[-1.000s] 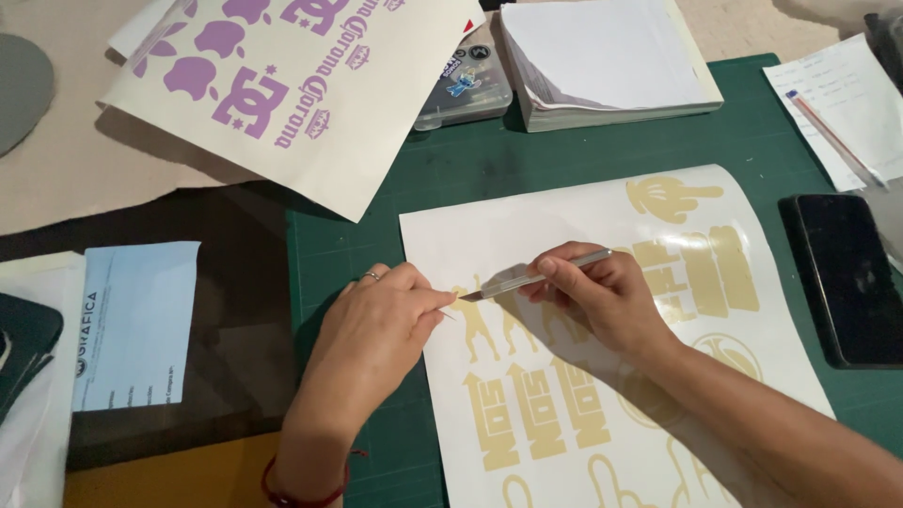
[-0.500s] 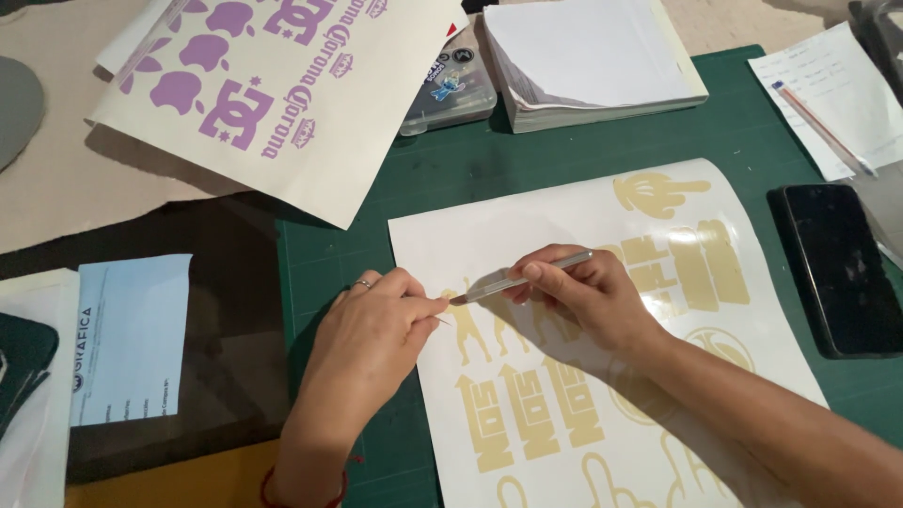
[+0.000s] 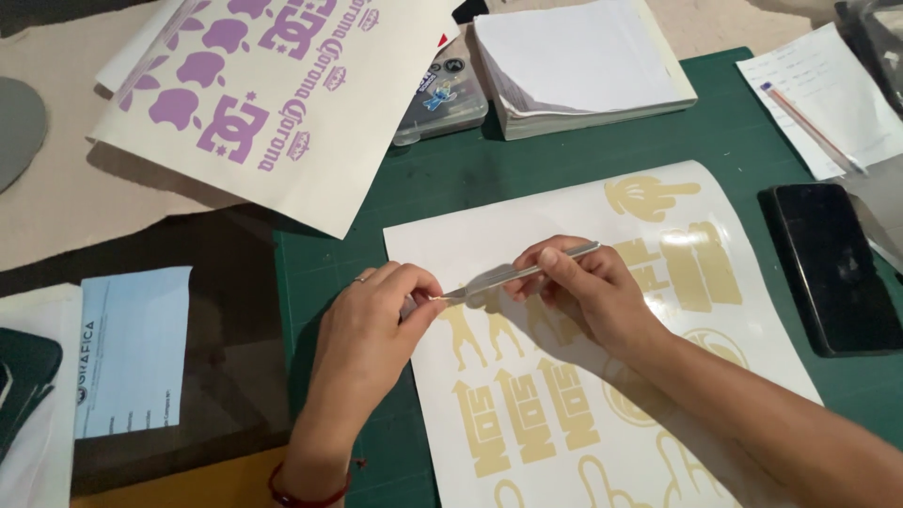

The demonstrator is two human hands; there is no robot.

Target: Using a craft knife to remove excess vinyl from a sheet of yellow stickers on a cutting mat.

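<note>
A white backing sheet (image 3: 527, 212) with gold vinyl cut-outs lies on a green cutting mat (image 3: 564, 155). My right hand (image 3: 588, 292) grips a thin metal weeding tool (image 3: 527, 273), its flat tip pointing left over the sheet. My left hand (image 3: 376, 325) rests at the sheet's left edge, thumb and fingers pinched on a small scrap of vinyl at the tool's tip. A red band circles my left wrist.
A second white sheet with purple cut-outs (image 3: 273, 94) lies at the upper left. A stack of white paper (image 3: 583, 66) and a small clear case (image 3: 442, 94) sit behind. A black phone (image 3: 828, 268) lies at the right, a pencil on paper (image 3: 814, 127) beyond it.
Both hands stay joined at the tool's tip over the sheet; the view has shifted slightly, and the hands' pose is almost unchanged.
</note>
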